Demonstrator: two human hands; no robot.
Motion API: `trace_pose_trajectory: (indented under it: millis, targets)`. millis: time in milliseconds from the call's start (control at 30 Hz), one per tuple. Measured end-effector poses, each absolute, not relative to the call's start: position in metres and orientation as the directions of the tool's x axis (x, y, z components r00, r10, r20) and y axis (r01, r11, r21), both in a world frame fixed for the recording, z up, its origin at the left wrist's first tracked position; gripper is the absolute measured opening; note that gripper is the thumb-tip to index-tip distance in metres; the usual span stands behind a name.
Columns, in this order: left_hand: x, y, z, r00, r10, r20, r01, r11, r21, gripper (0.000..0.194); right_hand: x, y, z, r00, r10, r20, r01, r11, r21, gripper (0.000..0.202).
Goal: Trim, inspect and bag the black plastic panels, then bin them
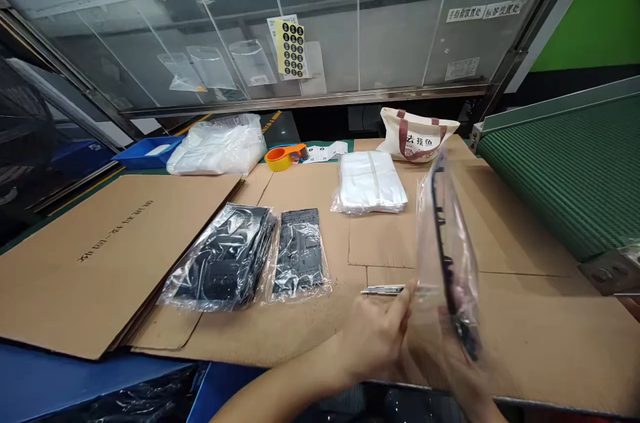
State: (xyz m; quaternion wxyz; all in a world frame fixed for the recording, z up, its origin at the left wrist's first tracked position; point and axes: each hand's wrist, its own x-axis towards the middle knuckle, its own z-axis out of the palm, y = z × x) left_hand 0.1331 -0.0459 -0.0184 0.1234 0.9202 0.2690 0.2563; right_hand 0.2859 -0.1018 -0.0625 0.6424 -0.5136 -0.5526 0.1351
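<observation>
Near the table's front edge, my left hand [377, 333] is closed, its fingertips pinching the left edge of a clear plastic bag [427, 243]. Inside the bag a thin dark panel [443, 236] stands on edge, tilted slightly. My right hand [465, 369], partly blurred, grips the lower end of the bagged panel from behind and below. A silver utility knife [384, 290] lies on the cardboard just beyond my left hand. To the left lie one bagged black panel [300, 251] and a stack of bagged black panels [225, 256].
Flat cardboard sheets [110, 243] lie at the left. Behind are a bundle of clear bags [371, 181], an orange tape dispenser [283, 157], a cloth bag [415, 136], a plastic-wrapped white bundle [219, 145] and a blue tray [147, 153]. A green conveyor [575, 163] runs at the right.
</observation>
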Motion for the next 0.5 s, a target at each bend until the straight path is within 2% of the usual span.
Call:
trace_pose_trajectory:
  millis: [100,167,200,333,433,500]
  targets:
    - [0.128,-0.050,-0.021,0.720,0.662,0.207,0.472,-0.686,0.554,0.035,0.290,-0.089,-0.049,0.146,0.603,0.785,0.641,0.546,-0.539,0.056]
    - [0.126,-0.051,-0.020,0.714,0.687,0.132,0.453,-0.598,0.661,0.026,0.292,-0.081,-0.038,-0.015,0.552,0.834,0.751,0.557,-0.354,0.063]
    - [0.126,-0.052,-0.019,0.721,0.685,0.110,0.425,-0.561,0.710,0.025,0.293,-0.079,-0.033,-0.066,0.539,0.840,0.772,0.561,-0.299,0.063]
    - [0.120,-0.054,-0.013,0.666,0.736,0.122,0.270,-0.391,0.880,0.029,0.295,-0.074,-0.022,-0.156,0.523,0.838,0.798,0.567,-0.205,0.052]
    - [0.114,-0.058,-0.010,0.530,0.817,0.229,0.118,-0.338,0.934,0.028,0.294,-0.074,-0.018,-0.186,0.538,0.822,0.810,0.558,-0.181,0.050]
    - [0.110,-0.061,-0.008,0.476,0.840,0.261,0.025,-0.310,0.950,0.034,0.291,-0.073,-0.017,-0.211,0.543,0.813,0.814,0.558,-0.161,0.047]
